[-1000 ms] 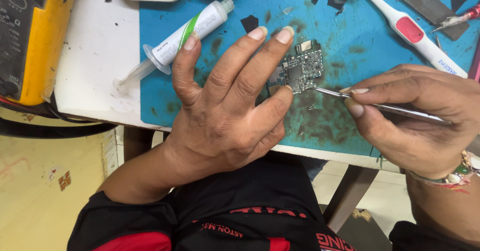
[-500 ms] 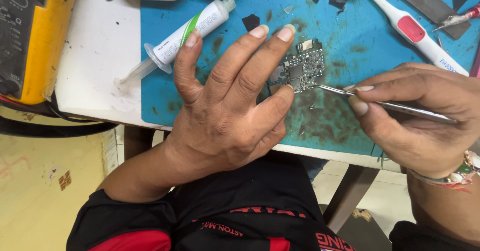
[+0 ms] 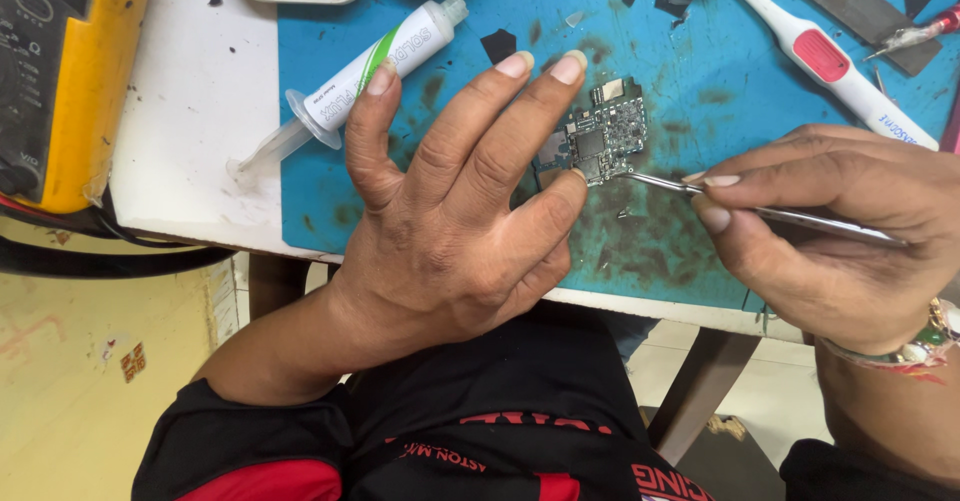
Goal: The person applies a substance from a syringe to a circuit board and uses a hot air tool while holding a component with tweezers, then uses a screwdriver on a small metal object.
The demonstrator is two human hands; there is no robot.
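A small dark circuit board lies on a stained blue work mat. My left hand rests palm down on the mat with fingers spread, its fingertips pressing the board's left edge to hold it still. My right hand pinches a pair of metal tweezers, and the tweezer tips touch the board's lower edge. Part of the board is hidden under my left fingers.
A white flux syringe lies at the mat's upper left. A white and red brush lies at the upper right beside a metal bar. A yellow meter stands at the far left. Black scraps dot the mat's far edge.
The tweezers have shifted slightly along the board's lower edge. My left hand stays pressed on the board.
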